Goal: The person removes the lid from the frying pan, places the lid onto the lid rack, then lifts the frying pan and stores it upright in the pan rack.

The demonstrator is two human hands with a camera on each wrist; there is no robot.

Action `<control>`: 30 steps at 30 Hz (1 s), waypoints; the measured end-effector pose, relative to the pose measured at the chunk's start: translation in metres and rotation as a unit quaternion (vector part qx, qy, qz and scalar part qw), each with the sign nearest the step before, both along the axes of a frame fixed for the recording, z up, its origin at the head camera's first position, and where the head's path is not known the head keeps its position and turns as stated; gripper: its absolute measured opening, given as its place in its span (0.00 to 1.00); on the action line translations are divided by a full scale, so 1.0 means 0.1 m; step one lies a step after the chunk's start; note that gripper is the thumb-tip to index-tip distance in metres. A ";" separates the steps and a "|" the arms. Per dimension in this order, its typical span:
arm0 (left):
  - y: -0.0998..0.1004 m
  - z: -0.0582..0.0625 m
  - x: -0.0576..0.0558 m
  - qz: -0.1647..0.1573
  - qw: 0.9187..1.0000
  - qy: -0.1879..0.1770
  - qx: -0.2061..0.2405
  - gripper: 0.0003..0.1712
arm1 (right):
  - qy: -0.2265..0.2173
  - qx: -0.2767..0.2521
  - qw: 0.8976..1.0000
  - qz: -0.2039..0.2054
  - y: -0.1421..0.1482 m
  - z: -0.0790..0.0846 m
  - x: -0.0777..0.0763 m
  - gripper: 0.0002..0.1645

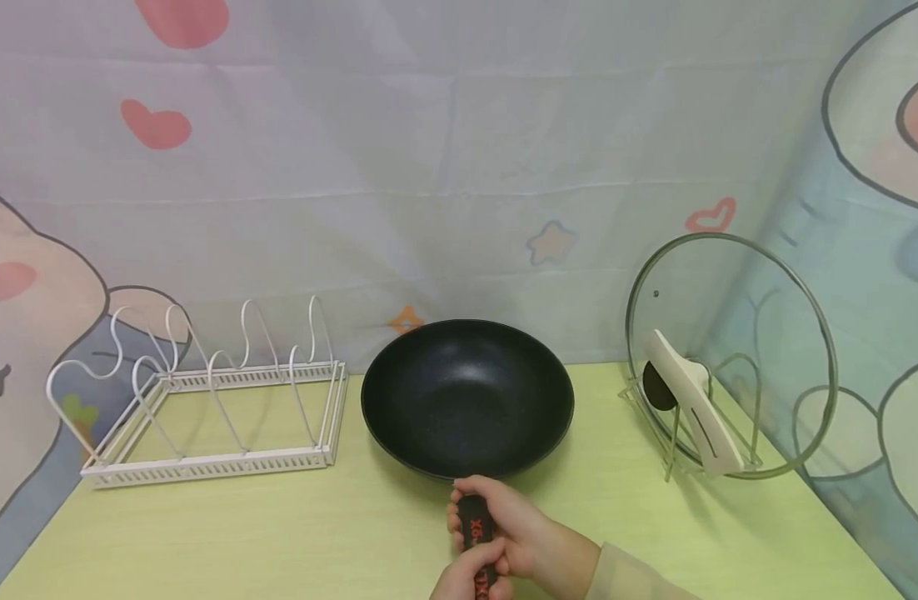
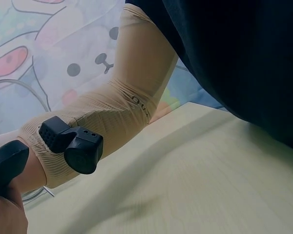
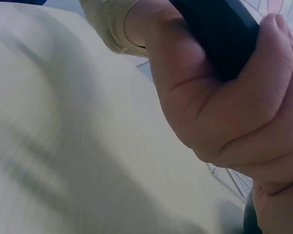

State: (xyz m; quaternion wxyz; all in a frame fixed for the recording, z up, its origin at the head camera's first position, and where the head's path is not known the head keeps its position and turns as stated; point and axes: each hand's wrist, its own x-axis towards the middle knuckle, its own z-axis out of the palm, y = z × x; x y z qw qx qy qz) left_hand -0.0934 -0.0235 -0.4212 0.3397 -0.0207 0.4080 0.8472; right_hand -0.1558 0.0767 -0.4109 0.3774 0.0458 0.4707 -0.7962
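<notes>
A black wok [image 1: 466, 392] with a plain dark inside is at the middle of the head view, its handle pointing toward me. Red lettering marks the black handle [image 1: 476, 517]. My right hand [image 1: 521, 523] grips it close to the wok's rim, with the thumb along the top. Nearer to me, my left hand [image 1: 466, 575] wraps the lower part of the same handle; the head frame's bottom edge cuts this hand off. The handle's rounded end [image 2: 9, 163] sticks out in the left wrist view, close to the right forearm's beige sleeve [image 2: 95, 119].
On the left stands a white wire rack [image 1: 212, 471] with curved upright loops. At right a large glass lid [image 1: 736, 300] with a long white handle [image 1: 695, 408] leans on edge in a small wire stand [image 1: 672, 454]. A cartoon-print cloth [image 1: 399, 150] hangs behind the pale table [image 1: 279, 533].
</notes>
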 end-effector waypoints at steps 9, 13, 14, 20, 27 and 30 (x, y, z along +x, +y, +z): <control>-0.02 0.00 -0.01 -0.011 1.000 0.003 0.001 0.22 | -0.017 -0.025 1.000 0.008 0.00 -0.01 -0.05 0.09; -0.01 -0.01 -0.01 -0.006 1.000 0.001 -0.005 0.23 | -0.034 -0.044 0.998 0.010 -0.01 0.00 -0.05 0.10; 0.00 -0.02 -0.01 -0.006 1.000 0.000 -0.003 0.23 | -0.036 -0.046 0.998 0.009 -0.02 0.01 -0.05 0.10; 0.01 -0.01 0.00 -0.004 1.000 -0.002 0.012 0.22 | -0.037 -0.040 0.999 -0.001 -0.03 0.03 -0.04 0.10; 0.04 0.01 0.01 0.021 1.000 -0.015 -0.003 0.23 | -0.036 -0.022 0.999 -0.008 -0.05 0.04 -0.03 0.10; 0.04 0.02 0.01 0.035 0.999 -0.015 -0.009 0.24 | -0.033 -0.013 0.999 -0.013 -0.06 0.04 -0.03 0.11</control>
